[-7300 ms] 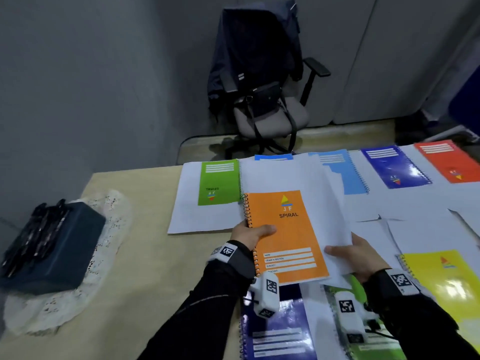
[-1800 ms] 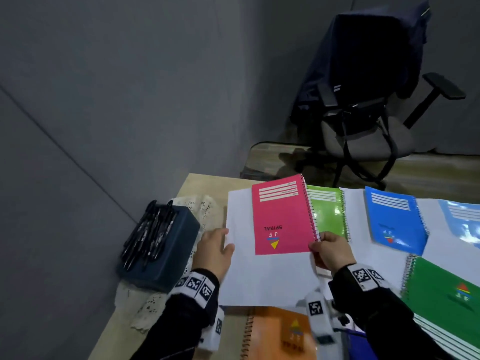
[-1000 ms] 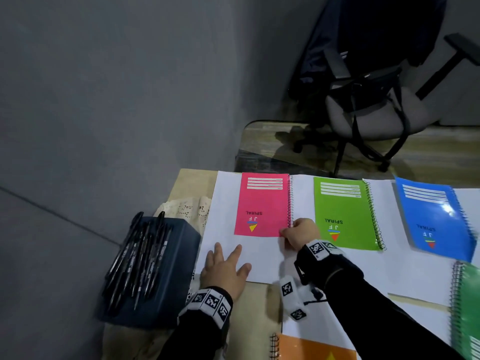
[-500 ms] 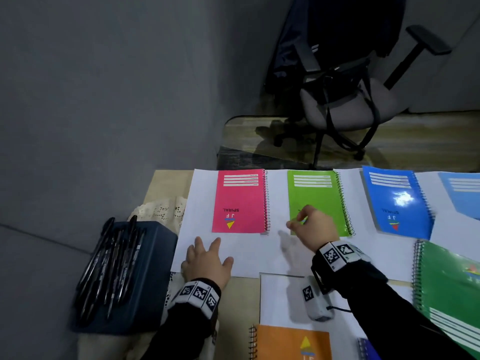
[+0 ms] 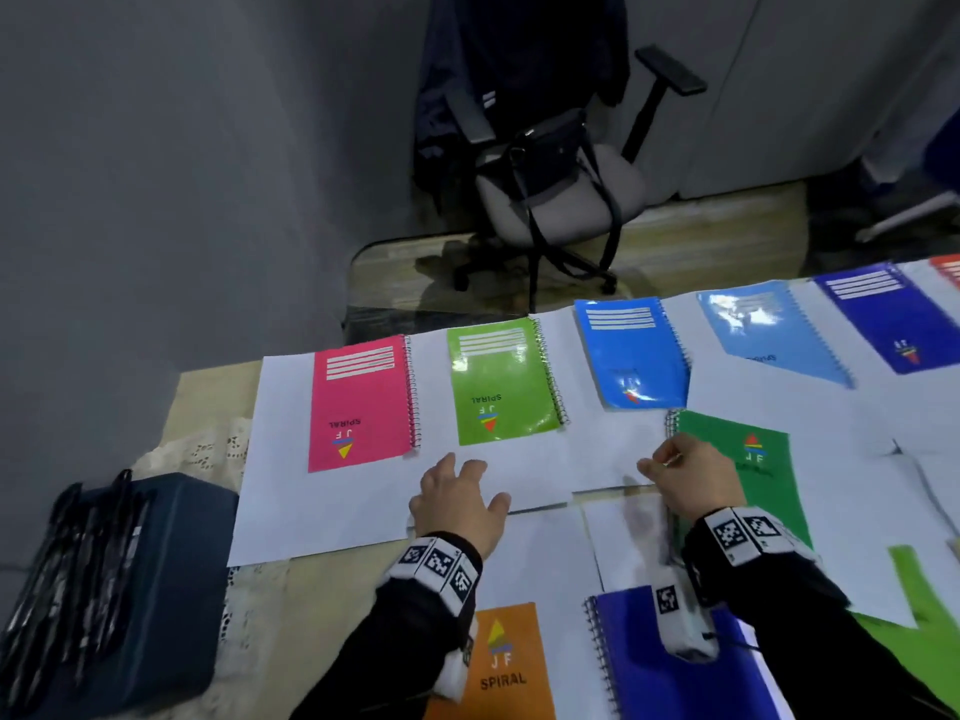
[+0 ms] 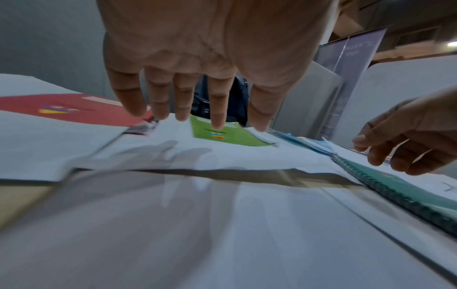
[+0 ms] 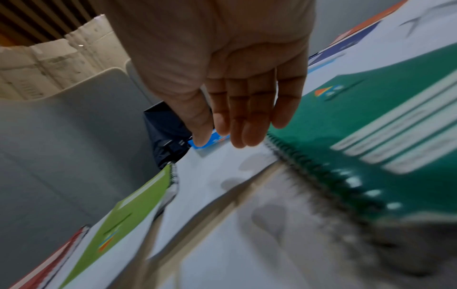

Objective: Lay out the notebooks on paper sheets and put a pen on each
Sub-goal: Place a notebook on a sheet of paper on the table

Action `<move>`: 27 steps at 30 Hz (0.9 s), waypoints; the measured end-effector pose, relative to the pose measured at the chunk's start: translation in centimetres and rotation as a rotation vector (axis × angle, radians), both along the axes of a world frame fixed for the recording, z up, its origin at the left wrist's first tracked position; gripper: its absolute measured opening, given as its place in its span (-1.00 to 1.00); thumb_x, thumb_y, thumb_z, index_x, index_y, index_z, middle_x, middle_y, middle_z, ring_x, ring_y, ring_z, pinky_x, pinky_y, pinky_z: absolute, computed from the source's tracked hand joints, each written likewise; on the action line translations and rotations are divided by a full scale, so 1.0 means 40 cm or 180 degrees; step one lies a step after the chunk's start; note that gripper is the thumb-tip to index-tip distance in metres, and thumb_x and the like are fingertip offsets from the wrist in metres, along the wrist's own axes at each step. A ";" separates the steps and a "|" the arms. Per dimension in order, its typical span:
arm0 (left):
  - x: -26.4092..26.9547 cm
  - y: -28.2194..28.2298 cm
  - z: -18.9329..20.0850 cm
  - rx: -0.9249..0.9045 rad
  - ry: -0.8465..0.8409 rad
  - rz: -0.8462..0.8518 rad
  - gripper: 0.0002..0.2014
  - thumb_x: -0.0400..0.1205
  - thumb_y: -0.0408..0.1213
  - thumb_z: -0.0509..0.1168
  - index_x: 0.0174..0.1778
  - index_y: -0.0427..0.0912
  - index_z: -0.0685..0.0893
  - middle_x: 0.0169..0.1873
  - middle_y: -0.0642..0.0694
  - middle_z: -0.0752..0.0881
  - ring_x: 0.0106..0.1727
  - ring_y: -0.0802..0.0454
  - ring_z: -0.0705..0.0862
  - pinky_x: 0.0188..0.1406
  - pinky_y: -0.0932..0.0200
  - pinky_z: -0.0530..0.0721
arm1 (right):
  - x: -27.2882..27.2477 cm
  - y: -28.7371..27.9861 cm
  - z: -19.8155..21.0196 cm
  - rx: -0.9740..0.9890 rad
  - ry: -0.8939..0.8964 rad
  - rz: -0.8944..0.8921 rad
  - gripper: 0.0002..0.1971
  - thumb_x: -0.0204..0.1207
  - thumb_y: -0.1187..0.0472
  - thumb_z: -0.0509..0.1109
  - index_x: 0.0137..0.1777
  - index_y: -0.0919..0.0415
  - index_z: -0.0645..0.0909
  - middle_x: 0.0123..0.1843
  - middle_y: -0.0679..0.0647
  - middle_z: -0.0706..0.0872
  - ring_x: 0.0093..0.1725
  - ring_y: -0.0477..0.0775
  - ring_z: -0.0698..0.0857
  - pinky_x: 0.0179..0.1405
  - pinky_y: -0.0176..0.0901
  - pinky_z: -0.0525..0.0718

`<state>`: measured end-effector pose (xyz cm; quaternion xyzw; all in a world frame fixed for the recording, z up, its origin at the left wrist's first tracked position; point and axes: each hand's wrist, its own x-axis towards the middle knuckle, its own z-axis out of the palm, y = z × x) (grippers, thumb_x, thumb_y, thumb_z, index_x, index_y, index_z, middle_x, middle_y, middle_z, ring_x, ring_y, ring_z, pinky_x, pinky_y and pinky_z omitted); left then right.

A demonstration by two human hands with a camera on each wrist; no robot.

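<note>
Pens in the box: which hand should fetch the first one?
Left, probably. The left hand is open, nearer the pen box at the table's left edge; the right hand hovers by the dark green notebook.

Dim, cool indoor light from above. Glare on the glossy blue notebook and light-blue notebook. Soft finger shadows on white paper under the left hand. Heavy motion blur low in both wrist views; green notebook smeared. Wide-angle bending at head-view edges.
</note>
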<state>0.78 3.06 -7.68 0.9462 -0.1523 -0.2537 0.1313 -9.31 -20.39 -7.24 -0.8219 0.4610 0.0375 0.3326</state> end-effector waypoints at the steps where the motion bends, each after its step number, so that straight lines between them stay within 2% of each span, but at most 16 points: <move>1: -0.012 -0.026 0.000 -0.0042 0.0031 -0.0035 -0.48 0.63 0.11 0.18 0.52 0.12 0.36 0.63 -0.06 0.16 0.62 -0.08 0.11 0.51 -0.09 0.24 | -0.026 -0.019 -0.004 -0.0023 0.0011 -0.0046 -0.83 0.42 0.11 0.51 -0.21 0.17 0.59 -0.21 0.12 0.70 -0.17 0.14 0.61 -0.20 -0.19 0.47; 4: -0.052 -0.105 0.002 -0.0203 0.0150 -0.0104 -0.54 0.61 0.09 0.22 0.43 0.10 0.45 0.51 -0.02 0.36 0.52 -0.07 0.32 0.43 -0.03 0.36 | -0.105 -0.077 -0.015 -0.0076 0.0063 -0.0238 -0.84 0.40 0.13 0.51 -0.19 0.17 0.61 -0.19 0.15 0.72 -0.19 0.14 0.59 -0.19 -0.20 0.47; 7: -0.092 -0.186 0.002 -0.0614 0.0490 0.0063 -0.64 0.59 0.00 0.31 0.28 0.02 0.59 0.25 -0.04 0.62 0.28 -0.03 0.59 0.29 0.13 0.51 | -0.180 -0.135 -0.024 -0.0082 0.0044 -0.0529 -0.80 0.40 0.09 0.53 -0.12 0.17 0.61 -0.15 0.15 0.71 -0.15 0.15 0.59 -0.14 -0.18 0.49; 9: -0.119 -0.237 0.002 -0.0932 0.0870 0.0264 -0.73 0.58 -0.08 0.35 0.17 -0.04 0.66 0.09 -0.07 0.73 0.16 -0.02 0.67 0.17 0.26 0.56 | -0.223 -0.164 -0.031 -0.0050 -0.0013 -0.0698 -0.78 0.39 0.08 0.54 -0.10 0.16 0.60 -0.14 0.13 0.71 -0.13 0.15 0.61 -0.12 -0.17 0.51; 10: -0.133 -0.262 0.000 -0.1038 0.1014 0.0311 -0.76 0.58 -0.09 0.35 0.13 -0.05 0.68 0.06 -0.07 0.75 0.12 -0.01 0.69 0.16 0.26 0.58 | -0.241 -0.174 -0.034 -0.0027 -0.0021 -0.0756 -0.78 0.38 0.08 0.55 -0.10 0.15 0.61 -0.14 0.13 0.72 -0.11 0.16 0.63 -0.12 -0.16 0.52; 13: -0.175 -0.329 -0.016 -0.1159 0.1313 0.0421 -0.75 0.55 -0.05 0.36 0.09 -0.04 0.68 0.05 -0.04 0.75 0.08 -0.02 0.72 0.24 0.05 0.65 | -0.280 -0.192 -0.044 0.0026 0.0028 -0.0765 -0.80 0.36 0.08 0.56 -0.16 0.11 0.61 -0.16 0.11 0.72 -0.08 0.19 0.67 -0.12 -0.16 0.55; 15: -0.200 -0.367 -0.037 -0.1066 0.1480 0.0500 -0.63 0.50 0.01 0.38 0.16 -0.08 0.66 0.06 -0.06 0.73 0.10 -0.07 0.73 0.24 -0.02 0.66 | -0.293 -0.193 -0.049 0.0023 0.0040 -0.0654 -0.82 0.37 0.10 0.55 -0.18 0.09 0.60 -0.17 0.08 0.71 -0.09 0.17 0.67 -0.15 -0.18 0.53; 18: -0.220 -0.406 -0.085 -0.0948 0.1586 0.0576 -0.49 0.35 0.10 0.39 0.09 -0.18 0.67 0.03 -0.17 0.77 0.07 -0.16 0.74 0.17 -0.09 0.71 | -0.304 -0.191 -0.060 0.0031 0.0018 -0.0458 -0.85 0.38 0.12 0.53 -0.15 0.09 0.61 -0.17 0.05 0.71 -0.11 0.13 0.65 -0.16 -0.21 0.51; 19: -0.225 -0.417 -0.082 -0.0927 0.1614 0.0587 -0.53 0.36 0.08 0.41 0.03 -0.20 0.69 -0.02 -0.18 0.78 0.01 -0.15 0.75 0.11 -0.02 0.73 | -0.307 -0.192 -0.062 0.0050 -0.0004 -0.0417 -0.85 0.39 0.13 0.53 -0.13 0.10 0.62 -0.16 0.05 0.71 -0.11 0.12 0.64 -0.17 -0.22 0.50; 20: -0.232 -0.429 -0.065 -0.0951 0.1622 0.0577 -0.64 0.42 0.00 0.44 -0.05 -0.21 0.71 -0.12 -0.15 0.79 -0.09 -0.08 0.75 -0.02 0.15 0.73 | -0.311 -0.195 -0.063 0.0087 -0.0035 -0.0397 -0.85 0.39 0.13 0.52 -0.11 0.11 0.64 -0.15 0.04 0.71 -0.12 0.10 0.63 -0.16 -0.23 0.49; 21: -0.235 -0.436 -0.052 -0.0994 0.1621 0.0536 -0.77 0.48 -0.10 0.45 -0.13 -0.21 0.72 -0.24 -0.09 0.77 -0.22 0.03 0.73 -0.22 0.32 0.68 | -0.314 -0.199 -0.064 0.0125 -0.0075 -0.0383 -0.85 0.40 0.14 0.52 -0.08 0.13 0.65 -0.14 0.03 0.70 -0.12 0.07 0.62 -0.16 -0.25 0.47; 22: -0.236 -0.441 -0.052 -0.1003 0.1638 0.0492 -0.88 0.52 -0.21 0.45 -0.20 -0.20 0.73 -0.34 -0.03 0.74 -0.34 0.11 0.68 -0.40 0.40 0.60 | -0.316 -0.201 -0.063 0.0153 -0.0118 -0.0362 -0.84 0.41 0.14 0.51 -0.06 0.14 0.66 -0.14 0.03 0.70 -0.12 0.06 0.62 -0.15 -0.26 0.47; 23: -0.240 -0.449 -0.046 -0.0997 0.1640 0.0445 -0.93 0.52 -0.29 0.45 -0.23 -0.19 0.73 -0.39 0.00 0.72 -0.40 0.16 0.66 -0.47 0.41 0.57 | -0.320 -0.205 -0.061 0.0182 -0.0160 -0.0337 -0.84 0.42 0.14 0.51 -0.06 0.14 0.66 -0.14 0.02 0.70 -0.12 0.05 0.62 -0.15 -0.27 0.46; 25: -0.247 -0.463 -0.035 -0.0996 0.1616 0.0371 -0.92 0.48 -0.35 0.46 -0.27 -0.16 0.68 -0.36 -0.02 0.72 -0.35 0.09 0.67 -0.33 0.24 0.68 | -0.327 -0.211 -0.054 0.0235 -0.0224 -0.0260 -0.86 0.43 0.13 0.51 -0.08 0.11 0.64 -0.14 0.02 0.71 -0.10 0.07 0.65 -0.16 -0.26 0.46; 27: -0.250 -0.474 -0.027 -0.1004 0.1491 0.0273 -0.87 0.48 -0.34 0.41 -0.28 -0.13 0.58 -0.33 -0.06 0.67 -0.28 -0.01 0.63 -0.27 0.13 0.64 | -0.331 -0.216 -0.043 0.0246 -0.0235 -0.0159 -0.87 0.44 0.13 0.50 -0.09 0.10 0.62 -0.12 0.04 0.72 -0.09 0.09 0.66 -0.17 -0.23 0.49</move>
